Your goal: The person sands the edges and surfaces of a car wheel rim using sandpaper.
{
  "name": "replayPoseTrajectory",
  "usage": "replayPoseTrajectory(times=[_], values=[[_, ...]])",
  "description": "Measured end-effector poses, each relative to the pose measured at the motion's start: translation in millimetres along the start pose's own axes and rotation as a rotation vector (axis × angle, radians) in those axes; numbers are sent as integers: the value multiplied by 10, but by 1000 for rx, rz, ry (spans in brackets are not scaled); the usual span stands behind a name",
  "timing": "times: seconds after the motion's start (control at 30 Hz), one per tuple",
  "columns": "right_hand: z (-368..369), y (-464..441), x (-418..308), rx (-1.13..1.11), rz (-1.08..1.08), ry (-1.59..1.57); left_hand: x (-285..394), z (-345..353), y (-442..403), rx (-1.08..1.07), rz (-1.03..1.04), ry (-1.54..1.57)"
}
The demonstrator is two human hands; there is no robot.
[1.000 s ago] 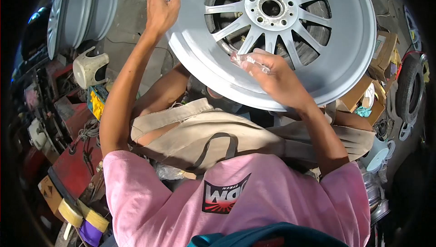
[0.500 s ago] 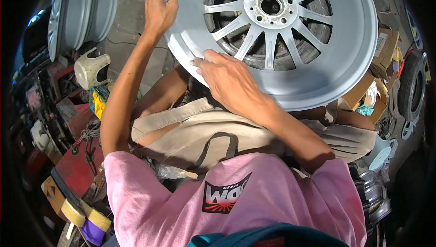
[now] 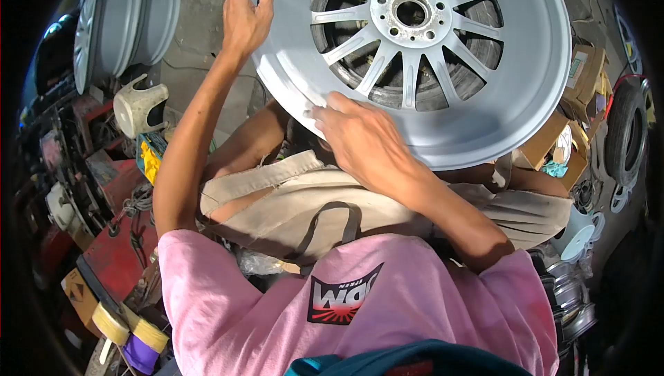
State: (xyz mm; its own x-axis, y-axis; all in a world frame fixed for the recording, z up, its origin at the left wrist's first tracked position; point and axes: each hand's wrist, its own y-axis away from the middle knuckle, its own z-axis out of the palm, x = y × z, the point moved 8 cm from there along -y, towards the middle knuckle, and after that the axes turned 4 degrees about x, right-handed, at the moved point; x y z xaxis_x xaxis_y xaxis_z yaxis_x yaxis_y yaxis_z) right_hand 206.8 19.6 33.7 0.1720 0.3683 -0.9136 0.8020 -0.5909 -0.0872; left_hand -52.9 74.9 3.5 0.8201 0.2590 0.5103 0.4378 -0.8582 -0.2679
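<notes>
Large pale-grey, multi-spoke metal wheel (image 3: 477, 130), tilted above the lap (image 3: 270, 199); left hand (image 3: 247, 22) clamped on its edge; right hand (image 3: 363, 141) bent at its lip, grasp unclear; slip risk: loosened left grip.

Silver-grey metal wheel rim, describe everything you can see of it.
The silver-grey metal wheel rim has a matte surface, slim spokes and a scuffed round hub with five bolt holes around a central opening. It faces the camera above the lap, top cut off. The left hand grips its edge; the right hand is at its lower lip.
</notes>
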Motion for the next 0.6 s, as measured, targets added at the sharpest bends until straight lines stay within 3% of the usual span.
replayPoseTrajectory(times=[0.1, 0.47, 0.6], values=[[132, -150, 34, -8, -19, 54, 96, -26, 11, 40, 68, 23], [269, -318, 16, 9, -34, 111, 51, -34, -4, 35, -7, 20], [93, -40, -79, 57, -80, 118, 105, -29, -12, 50, 66, 14]])
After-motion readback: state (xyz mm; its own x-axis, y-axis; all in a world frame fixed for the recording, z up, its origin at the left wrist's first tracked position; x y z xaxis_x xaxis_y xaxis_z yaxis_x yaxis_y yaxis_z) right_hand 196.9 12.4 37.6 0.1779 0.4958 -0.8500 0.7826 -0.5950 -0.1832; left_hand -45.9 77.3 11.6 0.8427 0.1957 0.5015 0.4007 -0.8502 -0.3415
